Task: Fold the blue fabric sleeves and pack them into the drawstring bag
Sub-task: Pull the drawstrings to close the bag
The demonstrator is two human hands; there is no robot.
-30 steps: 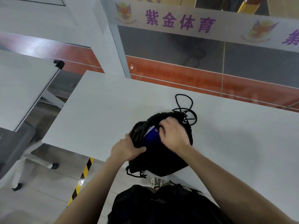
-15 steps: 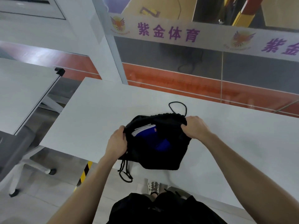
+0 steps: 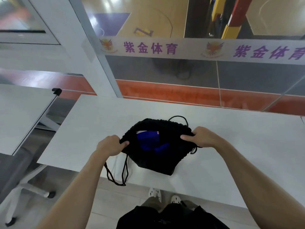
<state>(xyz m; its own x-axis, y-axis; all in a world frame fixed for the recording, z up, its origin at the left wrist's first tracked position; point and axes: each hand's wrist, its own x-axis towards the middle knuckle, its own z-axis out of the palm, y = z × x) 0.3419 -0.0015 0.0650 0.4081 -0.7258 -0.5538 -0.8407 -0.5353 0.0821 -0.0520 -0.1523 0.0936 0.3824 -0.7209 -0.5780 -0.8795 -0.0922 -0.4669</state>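
Note:
A black drawstring bag (image 3: 156, 162) lies on the white table (image 3: 85, 126) with its mouth held wide. Folded blue fabric sleeves (image 3: 148, 140) show inside the opening, one with a white edge. My left hand (image 3: 110, 145) grips the left side of the bag's rim. My right hand (image 3: 200, 136) grips the right side of the rim. A loop of black cord (image 3: 117, 176) hangs over the table's near edge on the left, and another cord (image 3: 179, 119) curls behind the bag.
A second white table (image 3: 19, 113) stands to the left, with a gap between the two. A glass wall with a printed banner (image 3: 181, 48) rises behind the table. My legs and shoes (image 3: 155, 193) are below the near edge.
My right hand came out of the bag and took the right side of the rim. Both hands have since spread the mouth wider, showing the blue sleeves inside.

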